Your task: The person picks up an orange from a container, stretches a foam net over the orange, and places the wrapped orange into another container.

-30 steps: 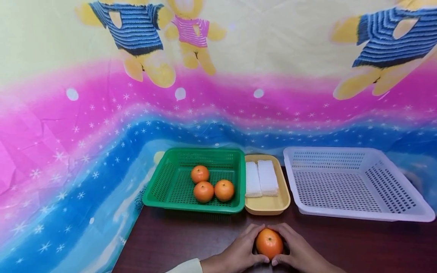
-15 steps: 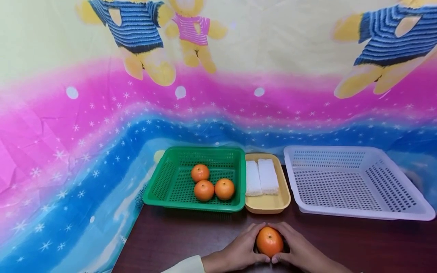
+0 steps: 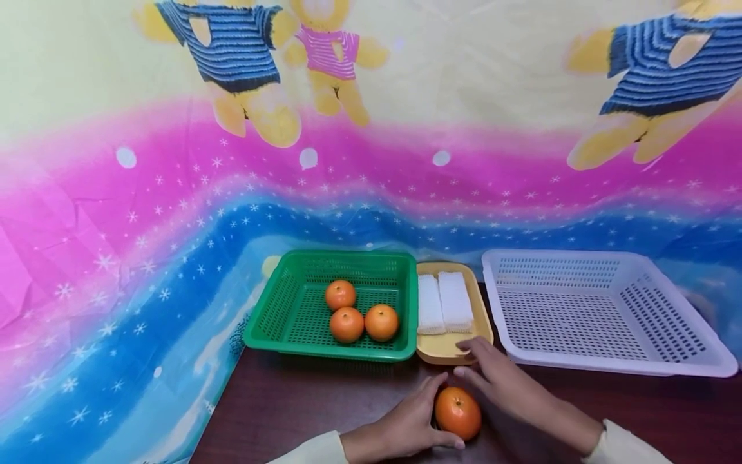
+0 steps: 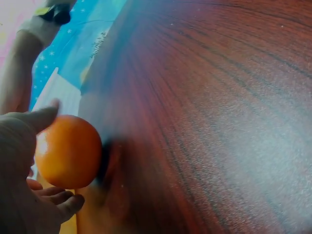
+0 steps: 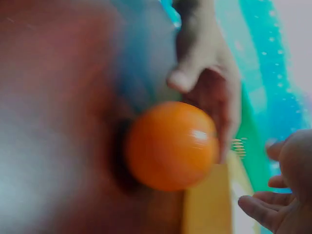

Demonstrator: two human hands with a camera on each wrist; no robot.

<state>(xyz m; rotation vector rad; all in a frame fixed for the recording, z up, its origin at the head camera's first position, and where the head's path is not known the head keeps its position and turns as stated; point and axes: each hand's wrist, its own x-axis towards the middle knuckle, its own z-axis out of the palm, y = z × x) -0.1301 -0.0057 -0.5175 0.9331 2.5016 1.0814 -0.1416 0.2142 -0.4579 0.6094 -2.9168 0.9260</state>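
Note:
An orange (image 3: 458, 414) rests on the dark wooden table, its stem end up. My left hand (image 3: 408, 420) cups its left side, thumb at the front and fingers behind, as the left wrist view also shows. Apart from the fruit, my right hand (image 3: 510, 383) reaches forward with loosely extended fingers, their tips over the front rim of a yellow tray (image 3: 446, 353). Two stacks of white foam net sleeves (image 3: 455, 301) lie in that tray. In the right wrist view, the right hand's fingers (image 5: 265, 209) are spread and hold nothing.
Left of the tray stands a green basket (image 3: 272, 351) with three more oranges (image 3: 346, 324) inside. A white perforated basket (image 3: 614, 364) stands to the right. Behind them hangs a cloth (image 3: 371, 174) printed with bears and stars.
My right hand has let go of the orange and moved forward to the yellow tray's front rim. The left hand and the orange have stayed in place.

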